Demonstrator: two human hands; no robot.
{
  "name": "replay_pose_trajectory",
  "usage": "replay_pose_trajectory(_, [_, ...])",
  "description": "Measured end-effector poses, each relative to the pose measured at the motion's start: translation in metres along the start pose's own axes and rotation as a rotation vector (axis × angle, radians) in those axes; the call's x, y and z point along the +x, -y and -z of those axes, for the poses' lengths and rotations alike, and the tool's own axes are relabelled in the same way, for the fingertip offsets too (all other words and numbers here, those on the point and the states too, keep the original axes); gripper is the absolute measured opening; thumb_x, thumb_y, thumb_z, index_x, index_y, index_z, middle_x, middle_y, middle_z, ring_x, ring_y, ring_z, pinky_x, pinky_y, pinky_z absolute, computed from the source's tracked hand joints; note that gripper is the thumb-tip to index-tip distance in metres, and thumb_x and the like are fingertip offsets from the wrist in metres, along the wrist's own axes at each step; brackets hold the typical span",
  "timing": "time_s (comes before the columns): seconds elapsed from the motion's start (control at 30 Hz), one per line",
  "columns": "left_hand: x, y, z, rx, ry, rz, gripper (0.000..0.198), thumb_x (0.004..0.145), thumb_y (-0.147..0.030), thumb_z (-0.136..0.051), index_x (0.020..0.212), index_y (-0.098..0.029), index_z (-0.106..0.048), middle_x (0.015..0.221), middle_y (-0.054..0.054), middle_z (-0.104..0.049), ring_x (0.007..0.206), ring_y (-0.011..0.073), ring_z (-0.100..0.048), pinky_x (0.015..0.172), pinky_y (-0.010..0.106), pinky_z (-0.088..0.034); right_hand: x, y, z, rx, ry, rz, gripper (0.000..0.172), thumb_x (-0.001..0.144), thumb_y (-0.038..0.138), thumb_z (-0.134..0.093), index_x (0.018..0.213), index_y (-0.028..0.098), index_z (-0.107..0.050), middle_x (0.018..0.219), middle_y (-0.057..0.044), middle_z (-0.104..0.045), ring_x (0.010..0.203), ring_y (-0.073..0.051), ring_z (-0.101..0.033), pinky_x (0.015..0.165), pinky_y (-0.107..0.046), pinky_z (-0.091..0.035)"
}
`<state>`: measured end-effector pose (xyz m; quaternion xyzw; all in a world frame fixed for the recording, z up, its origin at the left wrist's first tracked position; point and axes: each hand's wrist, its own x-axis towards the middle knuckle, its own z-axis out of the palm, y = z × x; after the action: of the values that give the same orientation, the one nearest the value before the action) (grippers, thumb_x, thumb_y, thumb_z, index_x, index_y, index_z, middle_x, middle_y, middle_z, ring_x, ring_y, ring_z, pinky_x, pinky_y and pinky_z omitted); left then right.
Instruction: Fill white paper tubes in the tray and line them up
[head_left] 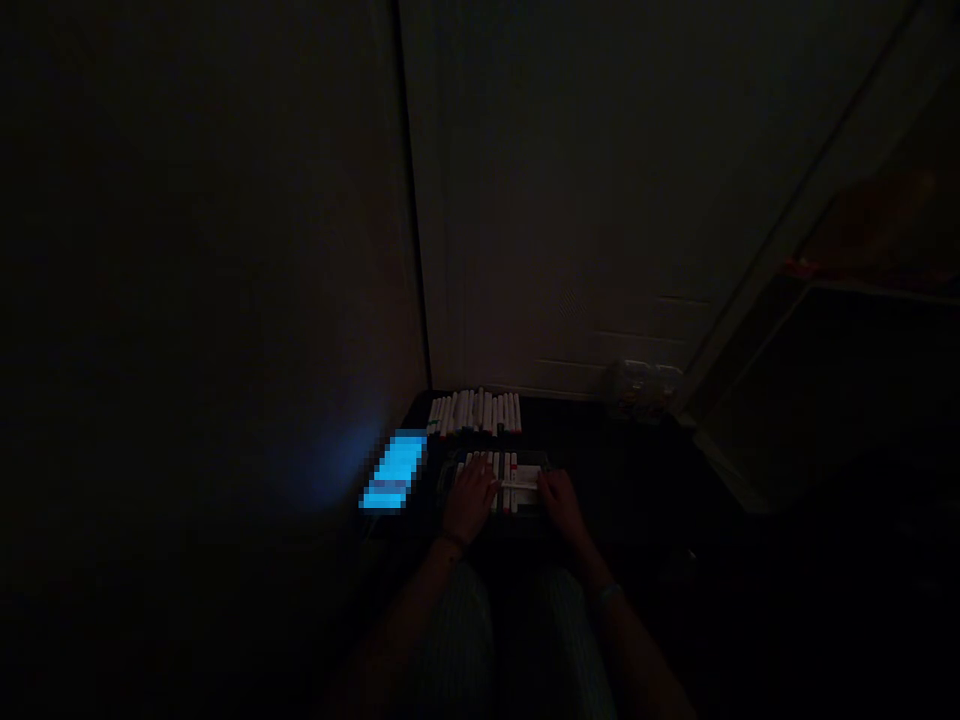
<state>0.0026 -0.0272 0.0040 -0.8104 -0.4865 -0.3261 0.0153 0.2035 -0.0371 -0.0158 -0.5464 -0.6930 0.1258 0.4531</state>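
The scene is very dark. White markers (pixel 506 470) with coloured bands lie side by side in a clear case (pixel 551 462) in front of me. My left hand (pixel 471 497) rests over the left part of this row, fingers stretched across the markers. Closed at the right side of the case, my right hand (pixel 561 500) grips one end of a white marker (pixel 519 486) lying crosswise above the others. This marker's left end reaches the fingertips of my left hand; whether they touch it is too dim to tell.
Behind the case, another row of white markers (pixel 476 412) lies on the dark table (pixel 600 470). A glowing blue screen (pixel 395 472), pixelated, stands at the left by the wall. A clear plastic container (pixel 646 390) sits at the back right against the pale panel.
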Motion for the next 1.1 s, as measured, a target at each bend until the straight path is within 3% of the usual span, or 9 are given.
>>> replay_pose_trajectory(0.3, [-0.005,0.008,-0.014,0.05,0.029,0.029,0.036,0.088,-0.032,-0.031,0.116,-0.018,-0.046,0.119,0.006,-0.052,0.112,0.0173,-0.044,0.096,0.034,-0.036,0.0,-0.001,-0.001,-0.014,0.004,0.019,0.035,0.088,0.036,-0.032,0.078,0.019,-0.061,0.077,-0.004,-0.059,0.079,-0.016,-0.047,0.074,-0.028,-0.036])
replay_pose_trajectory(0.6, [-0.004,0.004,-0.004,0.044,0.022,-0.034,0.03,0.088,-0.029,-0.032,0.109,-0.02,-0.052,0.113,0.006,-0.054,0.104,0.0202,-0.046,0.091,0.039,-0.035,0.0,0.004,0.002,-0.015,-0.004,0.014,0.034,0.088,0.037,-0.033,0.077,0.019,-0.06,0.076,-0.004,-0.059,0.078,-0.016,-0.047,0.073,-0.028,-0.036])
replay_pose_trajectory(1.1, [-0.002,0.001,0.002,-0.002,0.016,-0.048,0.028,0.087,-0.029,-0.033,0.105,-0.021,-0.052,0.109,0.005,-0.054,0.102,0.0192,-0.046,0.09,0.038,-0.035,0.0,0.006,0.003,-0.024,-0.017,-0.009,0.029,0.086,0.037,-0.038,0.073,0.02,-0.058,0.075,-0.003,-0.057,0.076,-0.015,-0.048,0.074,-0.028,-0.036])
